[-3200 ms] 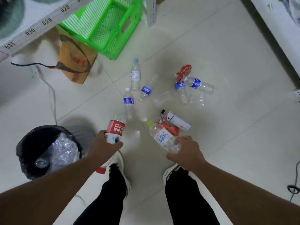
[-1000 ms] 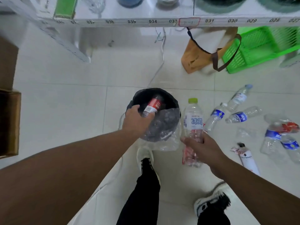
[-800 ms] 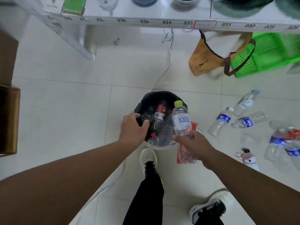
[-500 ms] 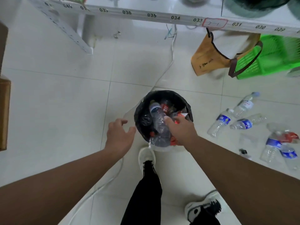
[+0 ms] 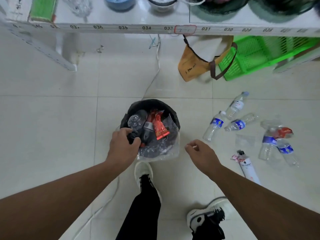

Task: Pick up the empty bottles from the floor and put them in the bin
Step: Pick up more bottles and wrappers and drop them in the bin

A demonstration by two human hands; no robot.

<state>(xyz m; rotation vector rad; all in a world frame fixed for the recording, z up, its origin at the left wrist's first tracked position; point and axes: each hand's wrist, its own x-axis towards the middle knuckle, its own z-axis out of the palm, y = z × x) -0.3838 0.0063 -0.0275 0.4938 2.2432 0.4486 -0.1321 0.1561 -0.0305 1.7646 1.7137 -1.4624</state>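
The black bin (image 5: 152,103) stands on the tiled floor just ahead of my feet. It holds clear bottles and a red wrapper (image 5: 158,125). My left hand (image 5: 122,147) is at the bin's near-left rim, fingers curled over the edge and gripping it. My right hand (image 5: 201,153) hovers to the right of the bin, loosely curled and holding nothing. Several empty bottles lie on the floor at the right: one with a blue label (image 5: 213,126), a clear one (image 5: 236,105), another blue-labelled one (image 5: 240,123), a pair (image 5: 269,142) further right, and a white bottle (image 5: 247,168).
A white numbered shelf (image 5: 121,27) runs across the top. A brown bag (image 5: 192,66) and a green basket (image 5: 259,54) sit under it at the right. A white cable (image 5: 156,66) runs down past the bin. My shoes (image 5: 144,170) are right behind the bin.
My right hand let go of the green-capped bottle and wrapper into the bin and pulled back to the right. My left hand moved onto the bin's rim.
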